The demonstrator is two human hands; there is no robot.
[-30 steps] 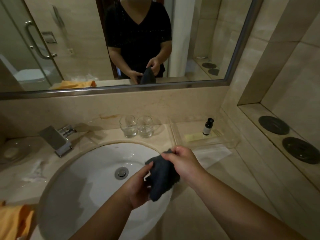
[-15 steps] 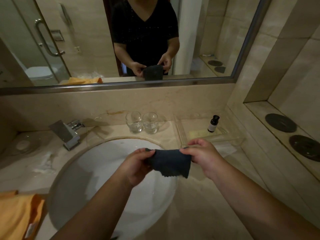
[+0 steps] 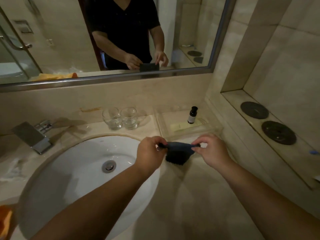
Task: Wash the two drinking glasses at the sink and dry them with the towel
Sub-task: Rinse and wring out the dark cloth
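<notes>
Two clear drinking glasses stand side by side on the counter behind the basin, the left glass point(image 3: 112, 119) touching the right glass point(image 3: 129, 118). A small dark blue towel point(image 3: 178, 152) is stretched between my hands over the counter just right of the white sink point(image 3: 72, 172). My left hand point(image 3: 150, 152) pinches the towel's left corner. The right corner is pinched by my right hand point(image 3: 209, 149). The cloth's lower edge hangs down to the counter.
A chrome faucet point(image 3: 32, 135) sits at the basin's back left. A clear tray point(image 3: 214, 129) holds a small dark bottle point(image 3: 192, 115). An orange cloth point(image 3: 5, 220) lies at the left edge. Two dark round coasters point(image 3: 254, 110) rest on the right ledge under the mirror point(image 3: 110, 32).
The bunched towel has been pulled out flat between my hands. Both hands have moved right and away from me, from over the basin to the counter near the tray.
</notes>
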